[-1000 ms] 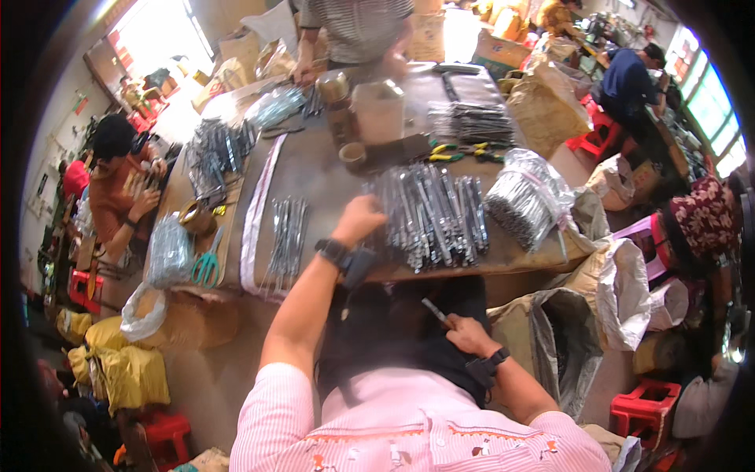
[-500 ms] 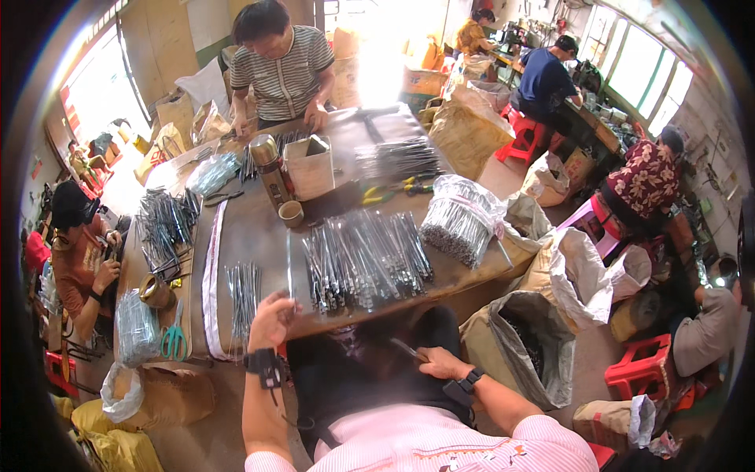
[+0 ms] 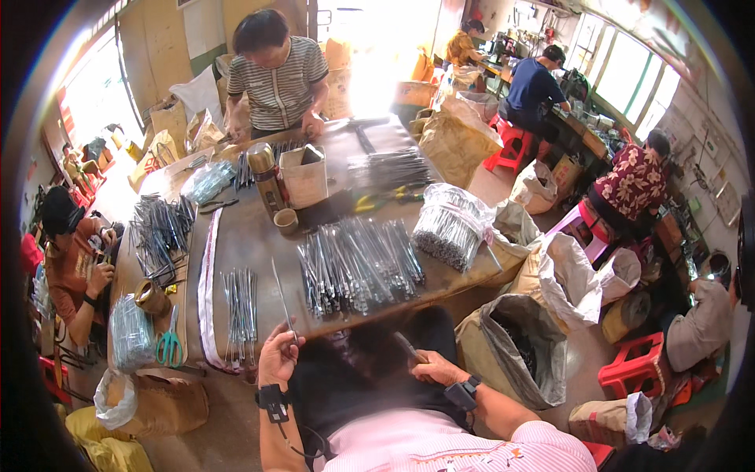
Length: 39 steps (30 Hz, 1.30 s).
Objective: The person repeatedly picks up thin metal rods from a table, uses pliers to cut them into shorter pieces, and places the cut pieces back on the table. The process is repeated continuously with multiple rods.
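My left hand [image 3: 279, 355] is at the table's near edge, fingers pinched on the lower end of a thin metal strip [image 3: 281, 285] that points up and away over the tabletop. In front of my lap my right hand [image 3: 437, 368] is closed around a short, dark, flat tool [image 3: 406, 346]; its exact kind is unclear. Beyond the hands lies a wide spread of thin metal strips [image 3: 358, 267]. A smaller row of strips [image 3: 238, 311] sits to the left of my left hand.
A bundle of strips in clear plastic [image 3: 452, 228] stands at the table's right. A thermos [image 3: 267, 177], white bin [image 3: 303, 177], pliers [image 3: 377, 200] and teal scissors [image 3: 169, 346] are on the table [image 3: 252, 236]. An open sack [image 3: 491, 346] stands right of my lap. Other people work around.
My left hand is lower relative to the table edge, and its strip now leans up to the left. My right hand still grips the tool, which has turned to point more away from me.
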Tool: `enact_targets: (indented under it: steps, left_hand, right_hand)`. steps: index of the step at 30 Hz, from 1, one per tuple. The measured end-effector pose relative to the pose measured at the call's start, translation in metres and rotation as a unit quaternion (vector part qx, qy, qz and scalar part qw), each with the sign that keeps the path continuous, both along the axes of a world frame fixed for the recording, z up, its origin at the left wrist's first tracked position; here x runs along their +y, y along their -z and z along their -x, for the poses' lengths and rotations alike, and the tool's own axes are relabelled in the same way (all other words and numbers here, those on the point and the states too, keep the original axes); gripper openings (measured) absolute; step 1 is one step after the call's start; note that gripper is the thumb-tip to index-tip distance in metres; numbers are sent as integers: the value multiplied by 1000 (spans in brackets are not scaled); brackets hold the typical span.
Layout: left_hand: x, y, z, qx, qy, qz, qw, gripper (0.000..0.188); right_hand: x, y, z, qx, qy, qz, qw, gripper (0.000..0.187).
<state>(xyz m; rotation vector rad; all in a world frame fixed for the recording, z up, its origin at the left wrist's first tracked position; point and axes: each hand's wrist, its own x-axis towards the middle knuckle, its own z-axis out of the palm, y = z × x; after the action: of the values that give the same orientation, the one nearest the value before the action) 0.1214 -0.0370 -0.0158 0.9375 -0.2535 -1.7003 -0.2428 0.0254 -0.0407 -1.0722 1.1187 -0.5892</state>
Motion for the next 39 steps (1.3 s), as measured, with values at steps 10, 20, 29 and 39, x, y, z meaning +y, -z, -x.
enact_targets:
  steps: [10, 20, 29, 39]
  left_hand:
    - [18, 10, -18, 72, -22, 3, 997, 35]
    - [15, 2, -12, 104, 12, 26, 994, 39]
    - [21, -7, 3, 71, 19, 48, 996, 44]
    - [25, -13, 6, 36, -5, 46, 998, 39]
  right_hand:
    - [2, 17, 1, -96, 106, -123, 982, 13]
    - [-25, 22, 50, -483, 289, -146, 813, 33]
    - [-79, 10, 111, -382, 358, -13, 852, 16]
    - [-162, 30, 145, -66, 478, -36, 875, 18]
